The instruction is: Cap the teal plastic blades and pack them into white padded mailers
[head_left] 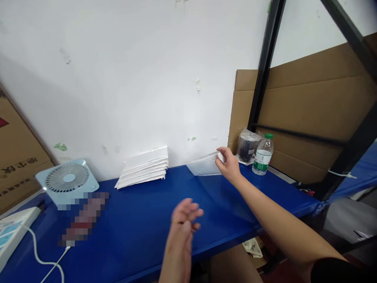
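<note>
My right hand [229,164] reaches to the back of the blue table [141,220]. Thumb and fingers pinch the upper right edge of a translucent plastic bag [203,166], which lies flat against the tabletop near the wall. Nearer to me, my left hand [186,215] hovers over the table's front half. Its fingers are loosely bent and apart, with nothing in them. To the left of the bag, a fanned stack of flat white packets [144,167] leans by the wall.
A light blue fan [69,179], a pixelated object with a cable [84,220] and a white power strip [17,232] occupy the left side. At back right stand a green-capped bottle [262,157] and a wrapped dark item [246,147], beside a black metal frame [262,74] and cardboard [312,94].
</note>
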### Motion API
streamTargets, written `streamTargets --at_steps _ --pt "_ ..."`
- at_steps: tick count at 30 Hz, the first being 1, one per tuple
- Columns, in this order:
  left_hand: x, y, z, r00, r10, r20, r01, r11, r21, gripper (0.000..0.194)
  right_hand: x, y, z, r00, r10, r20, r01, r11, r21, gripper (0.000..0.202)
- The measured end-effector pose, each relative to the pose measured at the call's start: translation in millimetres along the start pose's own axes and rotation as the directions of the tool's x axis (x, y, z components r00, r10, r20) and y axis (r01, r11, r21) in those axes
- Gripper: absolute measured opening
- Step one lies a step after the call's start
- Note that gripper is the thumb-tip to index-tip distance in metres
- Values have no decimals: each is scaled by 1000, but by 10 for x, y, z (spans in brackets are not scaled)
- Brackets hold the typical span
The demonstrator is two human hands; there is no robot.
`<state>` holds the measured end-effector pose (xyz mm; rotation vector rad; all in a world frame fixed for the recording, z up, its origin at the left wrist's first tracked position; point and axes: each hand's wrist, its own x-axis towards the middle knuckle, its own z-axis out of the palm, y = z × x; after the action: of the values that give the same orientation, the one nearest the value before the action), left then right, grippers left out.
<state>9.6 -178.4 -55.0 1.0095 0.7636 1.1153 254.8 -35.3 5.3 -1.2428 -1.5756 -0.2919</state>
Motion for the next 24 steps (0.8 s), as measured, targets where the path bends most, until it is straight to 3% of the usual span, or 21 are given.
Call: streamTargets --at_steps 2,4,6,7,9,11,13,15,19,22,24 --pt "240 -107 207 954 -243 175 279 935 -220 45 -47 -204 -144 998 -56 -37 59 994 91 28" --pt "364 -245 419 850 -361 383 498 788 -362 53 -133 -427 -253 998 4 -68 8 984 179 25" --pt "401 -367 594 801 -271 534 534 728 -430 60 -244 -629 -326 990 113 -88 -82 950 302 23" --pt "405 -408 656 801 -196 566 505 729 -463 64 -304 -709 -350 981 180 -78 -138 915 378 22" --pt "411 -432 713 862 -30 507 343 770 -538 72 -430 -811 -378 944 327 -40 -258 810 527 21" --pt "438 -368 672 946 93 312 105 819 -564 76 -559 -834 -379 885 462 52 -382 658 649 23" --pt "491 -222 561 981 168 95 -96 851 -517 76 -683 -804 -349 809 553 199 -506 482 715 26" --pt "570 -20 436 962 271 -37 -255 838 -483 69 -793 -754 -279 713 599 365 -624 302 721 30" --pt "787 391 337 875 468 -120 -475 784 -401 57 -912 -678 13 506 616 604 -758 -16 652 34" --pt "963 591 412 847 501 -176 -531 798 -285 56 -895 -648 293 381 642 665 -754 -201 625 30" --pt "1049 670 489 849 491 -196 -525 827 -204 59 -854 -634 448 338 621 707 -706 -329 627 32"
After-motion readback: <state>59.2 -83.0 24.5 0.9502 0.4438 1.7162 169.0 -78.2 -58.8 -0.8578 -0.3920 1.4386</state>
